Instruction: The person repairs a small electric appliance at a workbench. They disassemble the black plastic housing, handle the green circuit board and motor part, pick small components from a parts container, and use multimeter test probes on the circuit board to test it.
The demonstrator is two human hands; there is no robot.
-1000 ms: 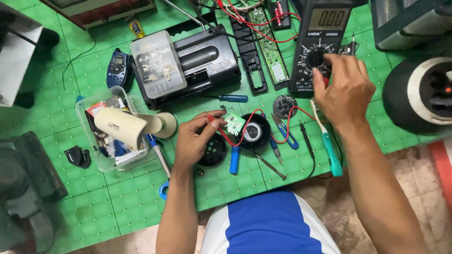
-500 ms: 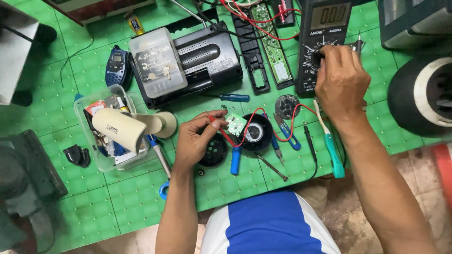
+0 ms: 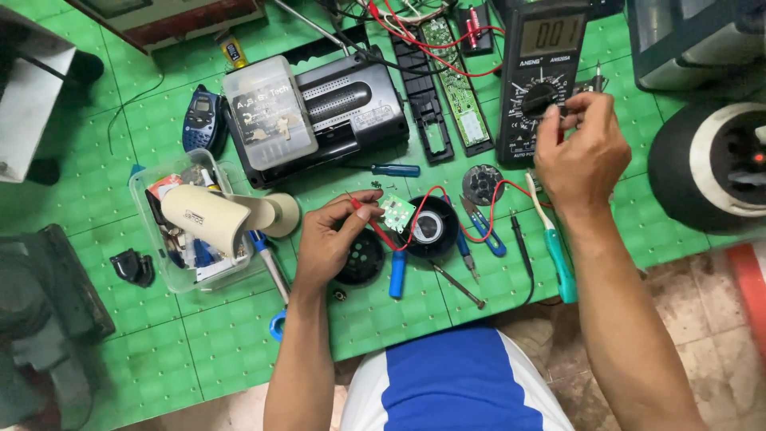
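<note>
Left hand pinching red probe on circuit board | right hand gripping meter dial | risk: probe slipping, shorting board.

Between your hands, the small circuit board, speaker and red wires crowd the tabletop. Open green mat lies near your left elbow; the clear tub blocks passage leftward.

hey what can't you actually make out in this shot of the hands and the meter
- Head view: right hand covers part of the multimeter dial, so its setting is hidden.
- Left hand holds the red probe; its tip contact on the small green board is too small to tell.
</note>
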